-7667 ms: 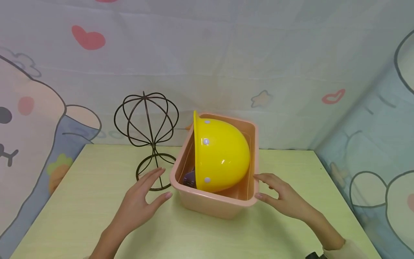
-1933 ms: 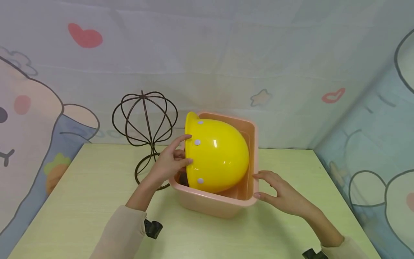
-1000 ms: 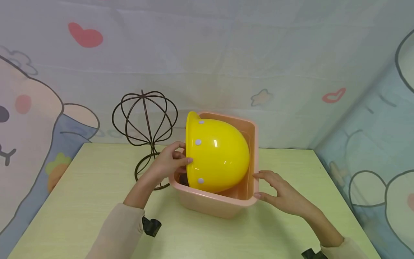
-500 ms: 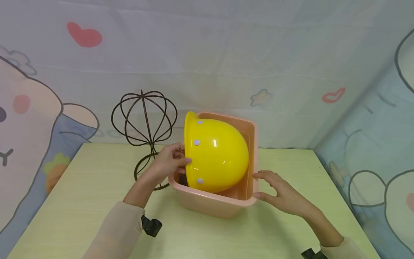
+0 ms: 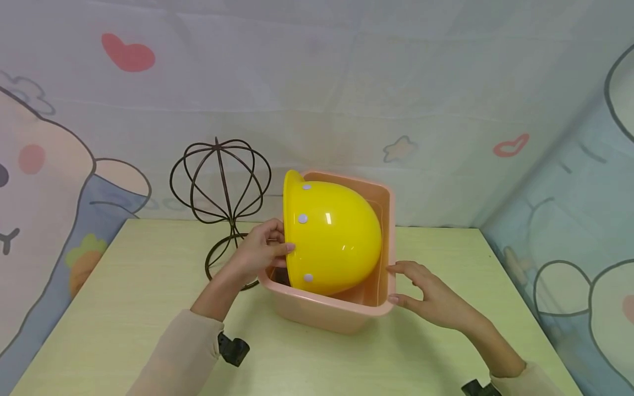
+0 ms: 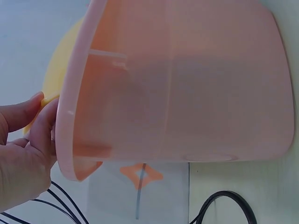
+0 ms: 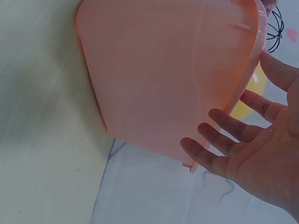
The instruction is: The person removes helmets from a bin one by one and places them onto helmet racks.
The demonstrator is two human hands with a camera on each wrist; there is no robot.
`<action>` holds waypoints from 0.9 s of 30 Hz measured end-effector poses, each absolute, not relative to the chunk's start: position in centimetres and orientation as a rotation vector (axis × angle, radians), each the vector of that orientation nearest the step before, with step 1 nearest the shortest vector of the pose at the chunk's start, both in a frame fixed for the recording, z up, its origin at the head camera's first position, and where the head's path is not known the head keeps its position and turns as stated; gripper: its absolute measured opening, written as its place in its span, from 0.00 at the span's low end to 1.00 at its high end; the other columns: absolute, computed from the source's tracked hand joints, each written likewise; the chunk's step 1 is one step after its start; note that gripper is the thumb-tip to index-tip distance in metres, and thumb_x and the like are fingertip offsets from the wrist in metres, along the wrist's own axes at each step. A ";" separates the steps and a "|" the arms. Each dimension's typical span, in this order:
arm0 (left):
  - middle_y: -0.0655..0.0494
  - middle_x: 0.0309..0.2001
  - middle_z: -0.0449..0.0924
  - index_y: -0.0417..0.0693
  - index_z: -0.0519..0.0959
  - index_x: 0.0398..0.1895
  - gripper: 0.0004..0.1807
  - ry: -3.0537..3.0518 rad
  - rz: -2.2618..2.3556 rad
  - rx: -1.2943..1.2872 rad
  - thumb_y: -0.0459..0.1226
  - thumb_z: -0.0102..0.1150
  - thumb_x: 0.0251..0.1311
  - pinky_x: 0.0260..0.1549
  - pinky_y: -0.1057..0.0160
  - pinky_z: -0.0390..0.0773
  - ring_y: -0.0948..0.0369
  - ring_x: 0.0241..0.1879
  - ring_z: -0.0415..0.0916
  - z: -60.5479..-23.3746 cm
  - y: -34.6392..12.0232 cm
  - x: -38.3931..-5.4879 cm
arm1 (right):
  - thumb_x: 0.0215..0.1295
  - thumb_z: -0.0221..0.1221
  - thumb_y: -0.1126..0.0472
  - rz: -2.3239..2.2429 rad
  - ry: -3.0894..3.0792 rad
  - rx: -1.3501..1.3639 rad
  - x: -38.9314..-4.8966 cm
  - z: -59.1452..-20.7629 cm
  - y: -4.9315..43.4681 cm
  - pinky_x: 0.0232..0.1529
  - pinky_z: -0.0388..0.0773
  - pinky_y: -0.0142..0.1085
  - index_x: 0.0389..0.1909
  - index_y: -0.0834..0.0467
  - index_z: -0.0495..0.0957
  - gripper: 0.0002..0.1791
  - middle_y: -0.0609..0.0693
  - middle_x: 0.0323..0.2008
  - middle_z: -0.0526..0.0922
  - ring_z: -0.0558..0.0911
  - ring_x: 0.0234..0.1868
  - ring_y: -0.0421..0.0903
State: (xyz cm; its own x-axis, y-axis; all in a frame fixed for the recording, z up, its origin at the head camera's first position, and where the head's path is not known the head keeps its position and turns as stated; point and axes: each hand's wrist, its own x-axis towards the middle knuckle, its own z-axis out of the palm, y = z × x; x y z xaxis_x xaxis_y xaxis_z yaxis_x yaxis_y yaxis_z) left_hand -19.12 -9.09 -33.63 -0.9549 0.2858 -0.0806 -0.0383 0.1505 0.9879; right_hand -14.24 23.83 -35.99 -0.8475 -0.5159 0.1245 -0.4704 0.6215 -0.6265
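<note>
A yellow hard hat with pale round studs lies on its side in a pink plastic bin, its brim facing left. My left hand pinches that brim, thumb on the outer side and fingers hooked behind it. In the left wrist view, the left hand grips the brim just above the bin's rim. My right hand is at the bin's right side, thumb and index fingertips at the rim. The right wrist view shows the right hand with fingers spread and nearly straight. Something dark shows inside the bin, mostly hidden.
A dark wire stand with a globe-shaped top and ring base stands left of the bin, close behind my left hand. The pale wooden table ends at a printed cloth backdrop.
Since the oldest frame, my left hand has moved from beside the bin onto the brim, and the hard hat has shifted slightly left. Its index finger has slipped behind the brim. The right hand stays put.
</note>
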 end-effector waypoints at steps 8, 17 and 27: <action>0.42 0.37 0.74 0.34 0.68 0.45 0.12 2.160 1.923 0.254 0.25 0.54 0.58 0.33 0.56 0.81 0.53 0.35 0.79 -33.8 -8.8 -19.0 | 0.59 0.61 0.56 -1.030 2.785 -0.856 -14.2 -36.0 23.7 0.47 0.71 0.51 0.56 0.64 0.67 0.27 0.57 0.55 0.71 0.69 0.55 0.55; 0.44 0.36 0.75 0.34 0.67 0.45 0.12 2.158 1.981 0.252 0.25 0.53 0.59 0.32 0.60 0.81 0.56 0.33 0.78 -33.3 -8.6 -18.6 | 0.59 0.61 0.56 -1.019 2.796 -0.852 -14.2 -36.0 23.7 0.47 0.72 0.51 0.55 0.65 0.68 0.27 0.57 0.54 0.71 0.70 0.54 0.55; 0.43 0.38 0.75 0.32 0.66 0.45 0.12 2.124 2.122 0.295 0.24 0.52 0.59 0.34 0.61 0.81 0.56 0.34 0.79 -32.5 -8.7 -18.0 | 0.59 0.61 0.56 -1.033 2.789 -0.871 -14.3 -36.0 23.6 0.48 0.71 0.53 0.55 0.64 0.68 0.26 0.56 0.54 0.71 0.70 0.55 0.56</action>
State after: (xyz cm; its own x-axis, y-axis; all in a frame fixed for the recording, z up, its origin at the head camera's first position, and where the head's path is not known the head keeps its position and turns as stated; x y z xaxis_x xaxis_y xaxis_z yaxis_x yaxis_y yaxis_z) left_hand -18.04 -8.65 -32.52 -0.9731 0.2248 0.0498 0.0499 -0.0049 0.9987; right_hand -14.33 23.65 -35.95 -0.8412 -0.5199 0.1487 -0.4913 0.6199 -0.6119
